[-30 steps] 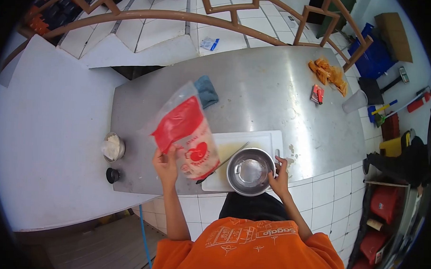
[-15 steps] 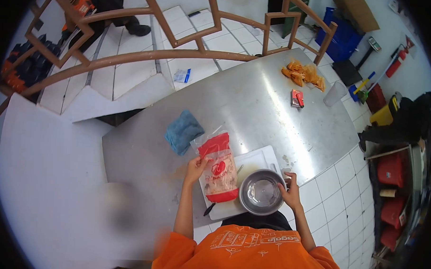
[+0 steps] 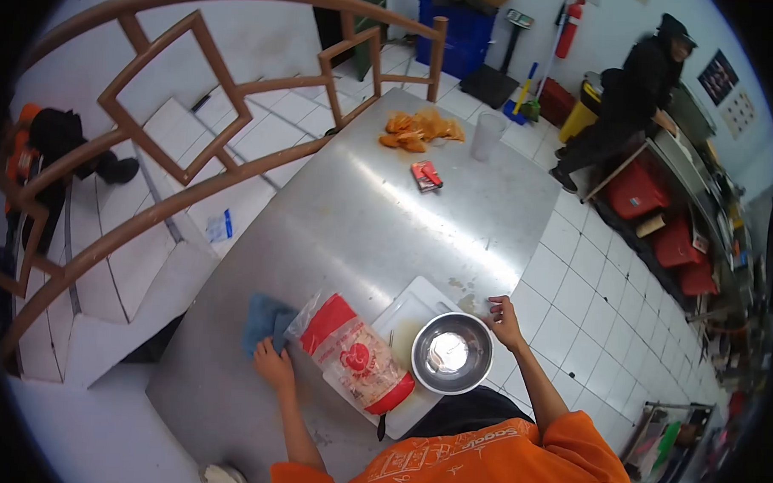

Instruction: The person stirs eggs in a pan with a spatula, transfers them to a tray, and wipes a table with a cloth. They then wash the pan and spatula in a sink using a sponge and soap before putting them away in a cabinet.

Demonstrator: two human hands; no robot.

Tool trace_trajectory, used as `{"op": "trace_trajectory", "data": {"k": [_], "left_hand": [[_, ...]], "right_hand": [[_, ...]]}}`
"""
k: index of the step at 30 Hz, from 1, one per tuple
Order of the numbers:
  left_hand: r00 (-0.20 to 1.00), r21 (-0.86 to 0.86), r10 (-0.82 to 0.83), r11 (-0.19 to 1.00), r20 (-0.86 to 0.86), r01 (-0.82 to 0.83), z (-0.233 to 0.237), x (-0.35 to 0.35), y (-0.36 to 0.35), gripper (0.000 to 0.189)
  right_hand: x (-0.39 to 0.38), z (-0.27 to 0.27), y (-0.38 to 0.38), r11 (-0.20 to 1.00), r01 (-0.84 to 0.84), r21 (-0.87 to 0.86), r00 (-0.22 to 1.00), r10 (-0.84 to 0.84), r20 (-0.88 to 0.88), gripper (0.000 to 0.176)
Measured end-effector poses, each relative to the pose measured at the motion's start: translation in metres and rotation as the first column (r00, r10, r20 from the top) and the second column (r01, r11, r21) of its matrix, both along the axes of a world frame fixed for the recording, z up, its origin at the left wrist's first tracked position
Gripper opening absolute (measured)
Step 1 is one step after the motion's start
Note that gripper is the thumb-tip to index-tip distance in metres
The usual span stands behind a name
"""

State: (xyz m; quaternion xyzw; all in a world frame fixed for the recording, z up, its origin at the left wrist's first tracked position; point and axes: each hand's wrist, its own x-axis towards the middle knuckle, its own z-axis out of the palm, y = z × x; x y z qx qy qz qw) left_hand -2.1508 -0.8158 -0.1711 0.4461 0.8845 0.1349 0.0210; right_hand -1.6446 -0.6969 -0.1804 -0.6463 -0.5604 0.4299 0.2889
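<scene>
My left hand is at the near edge of a folded blue cloth, fingertips touching it and thumb apart. Just right of that hand, a clear plastic bag with red bands and pale contents lies across a white cutting board. A steel bowl stands on the board's right part, its inside shiny. Beside the bowl, my right hand hangs off its rim with fingers loosely bent and nothing in them. A black handle sticks out from under the bag's near end.
On the far end of the metal table are orange-brown food pieces, a red packet and a clear cup. A brown railing runs along the left. A person in black stands beyond the right side.
My left hand has let go of the bag, which now lies flatter on the board, and moved left to the cloth. My right hand has come off the bowl. The view has turned right.
</scene>
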Motion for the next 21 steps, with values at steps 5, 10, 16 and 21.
{"op": "trace_trajectory", "data": {"k": [5,10,16,21], "left_hand": [[0.722,0.424,0.316,0.641,0.615,-0.64,-0.014,-0.008,-0.03,0.037],[0.228,0.203,-0.078,0.778,0.97,-0.595,-0.021,0.011,-0.123,0.047],[0.074,-0.053,0.097,0.89,0.993,-0.452,-0.057,0.089,-0.117,0.043],[0.07,0.037,-0.009,0.913,0.997,-0.407,-0.041,0.109,-0.092,0.043]], "right_hand": [[-0.003,-0.003,-0.004,0.997,-0.054,0.06,0.979,0.04,0.202,0.052],[0.0,-0.02,-0.013,0.991,-0.017,0.133,0.99,-0.003,0.143,0.054],[0.0,-0.028,-0.023,0.977,-0.019,0.213,0.988,-0.014,0.154,0.048],[0.009,-0.048,-0.025,0.93,-0.09,0.356,0.987,0.037,0.154,0.049]]}}
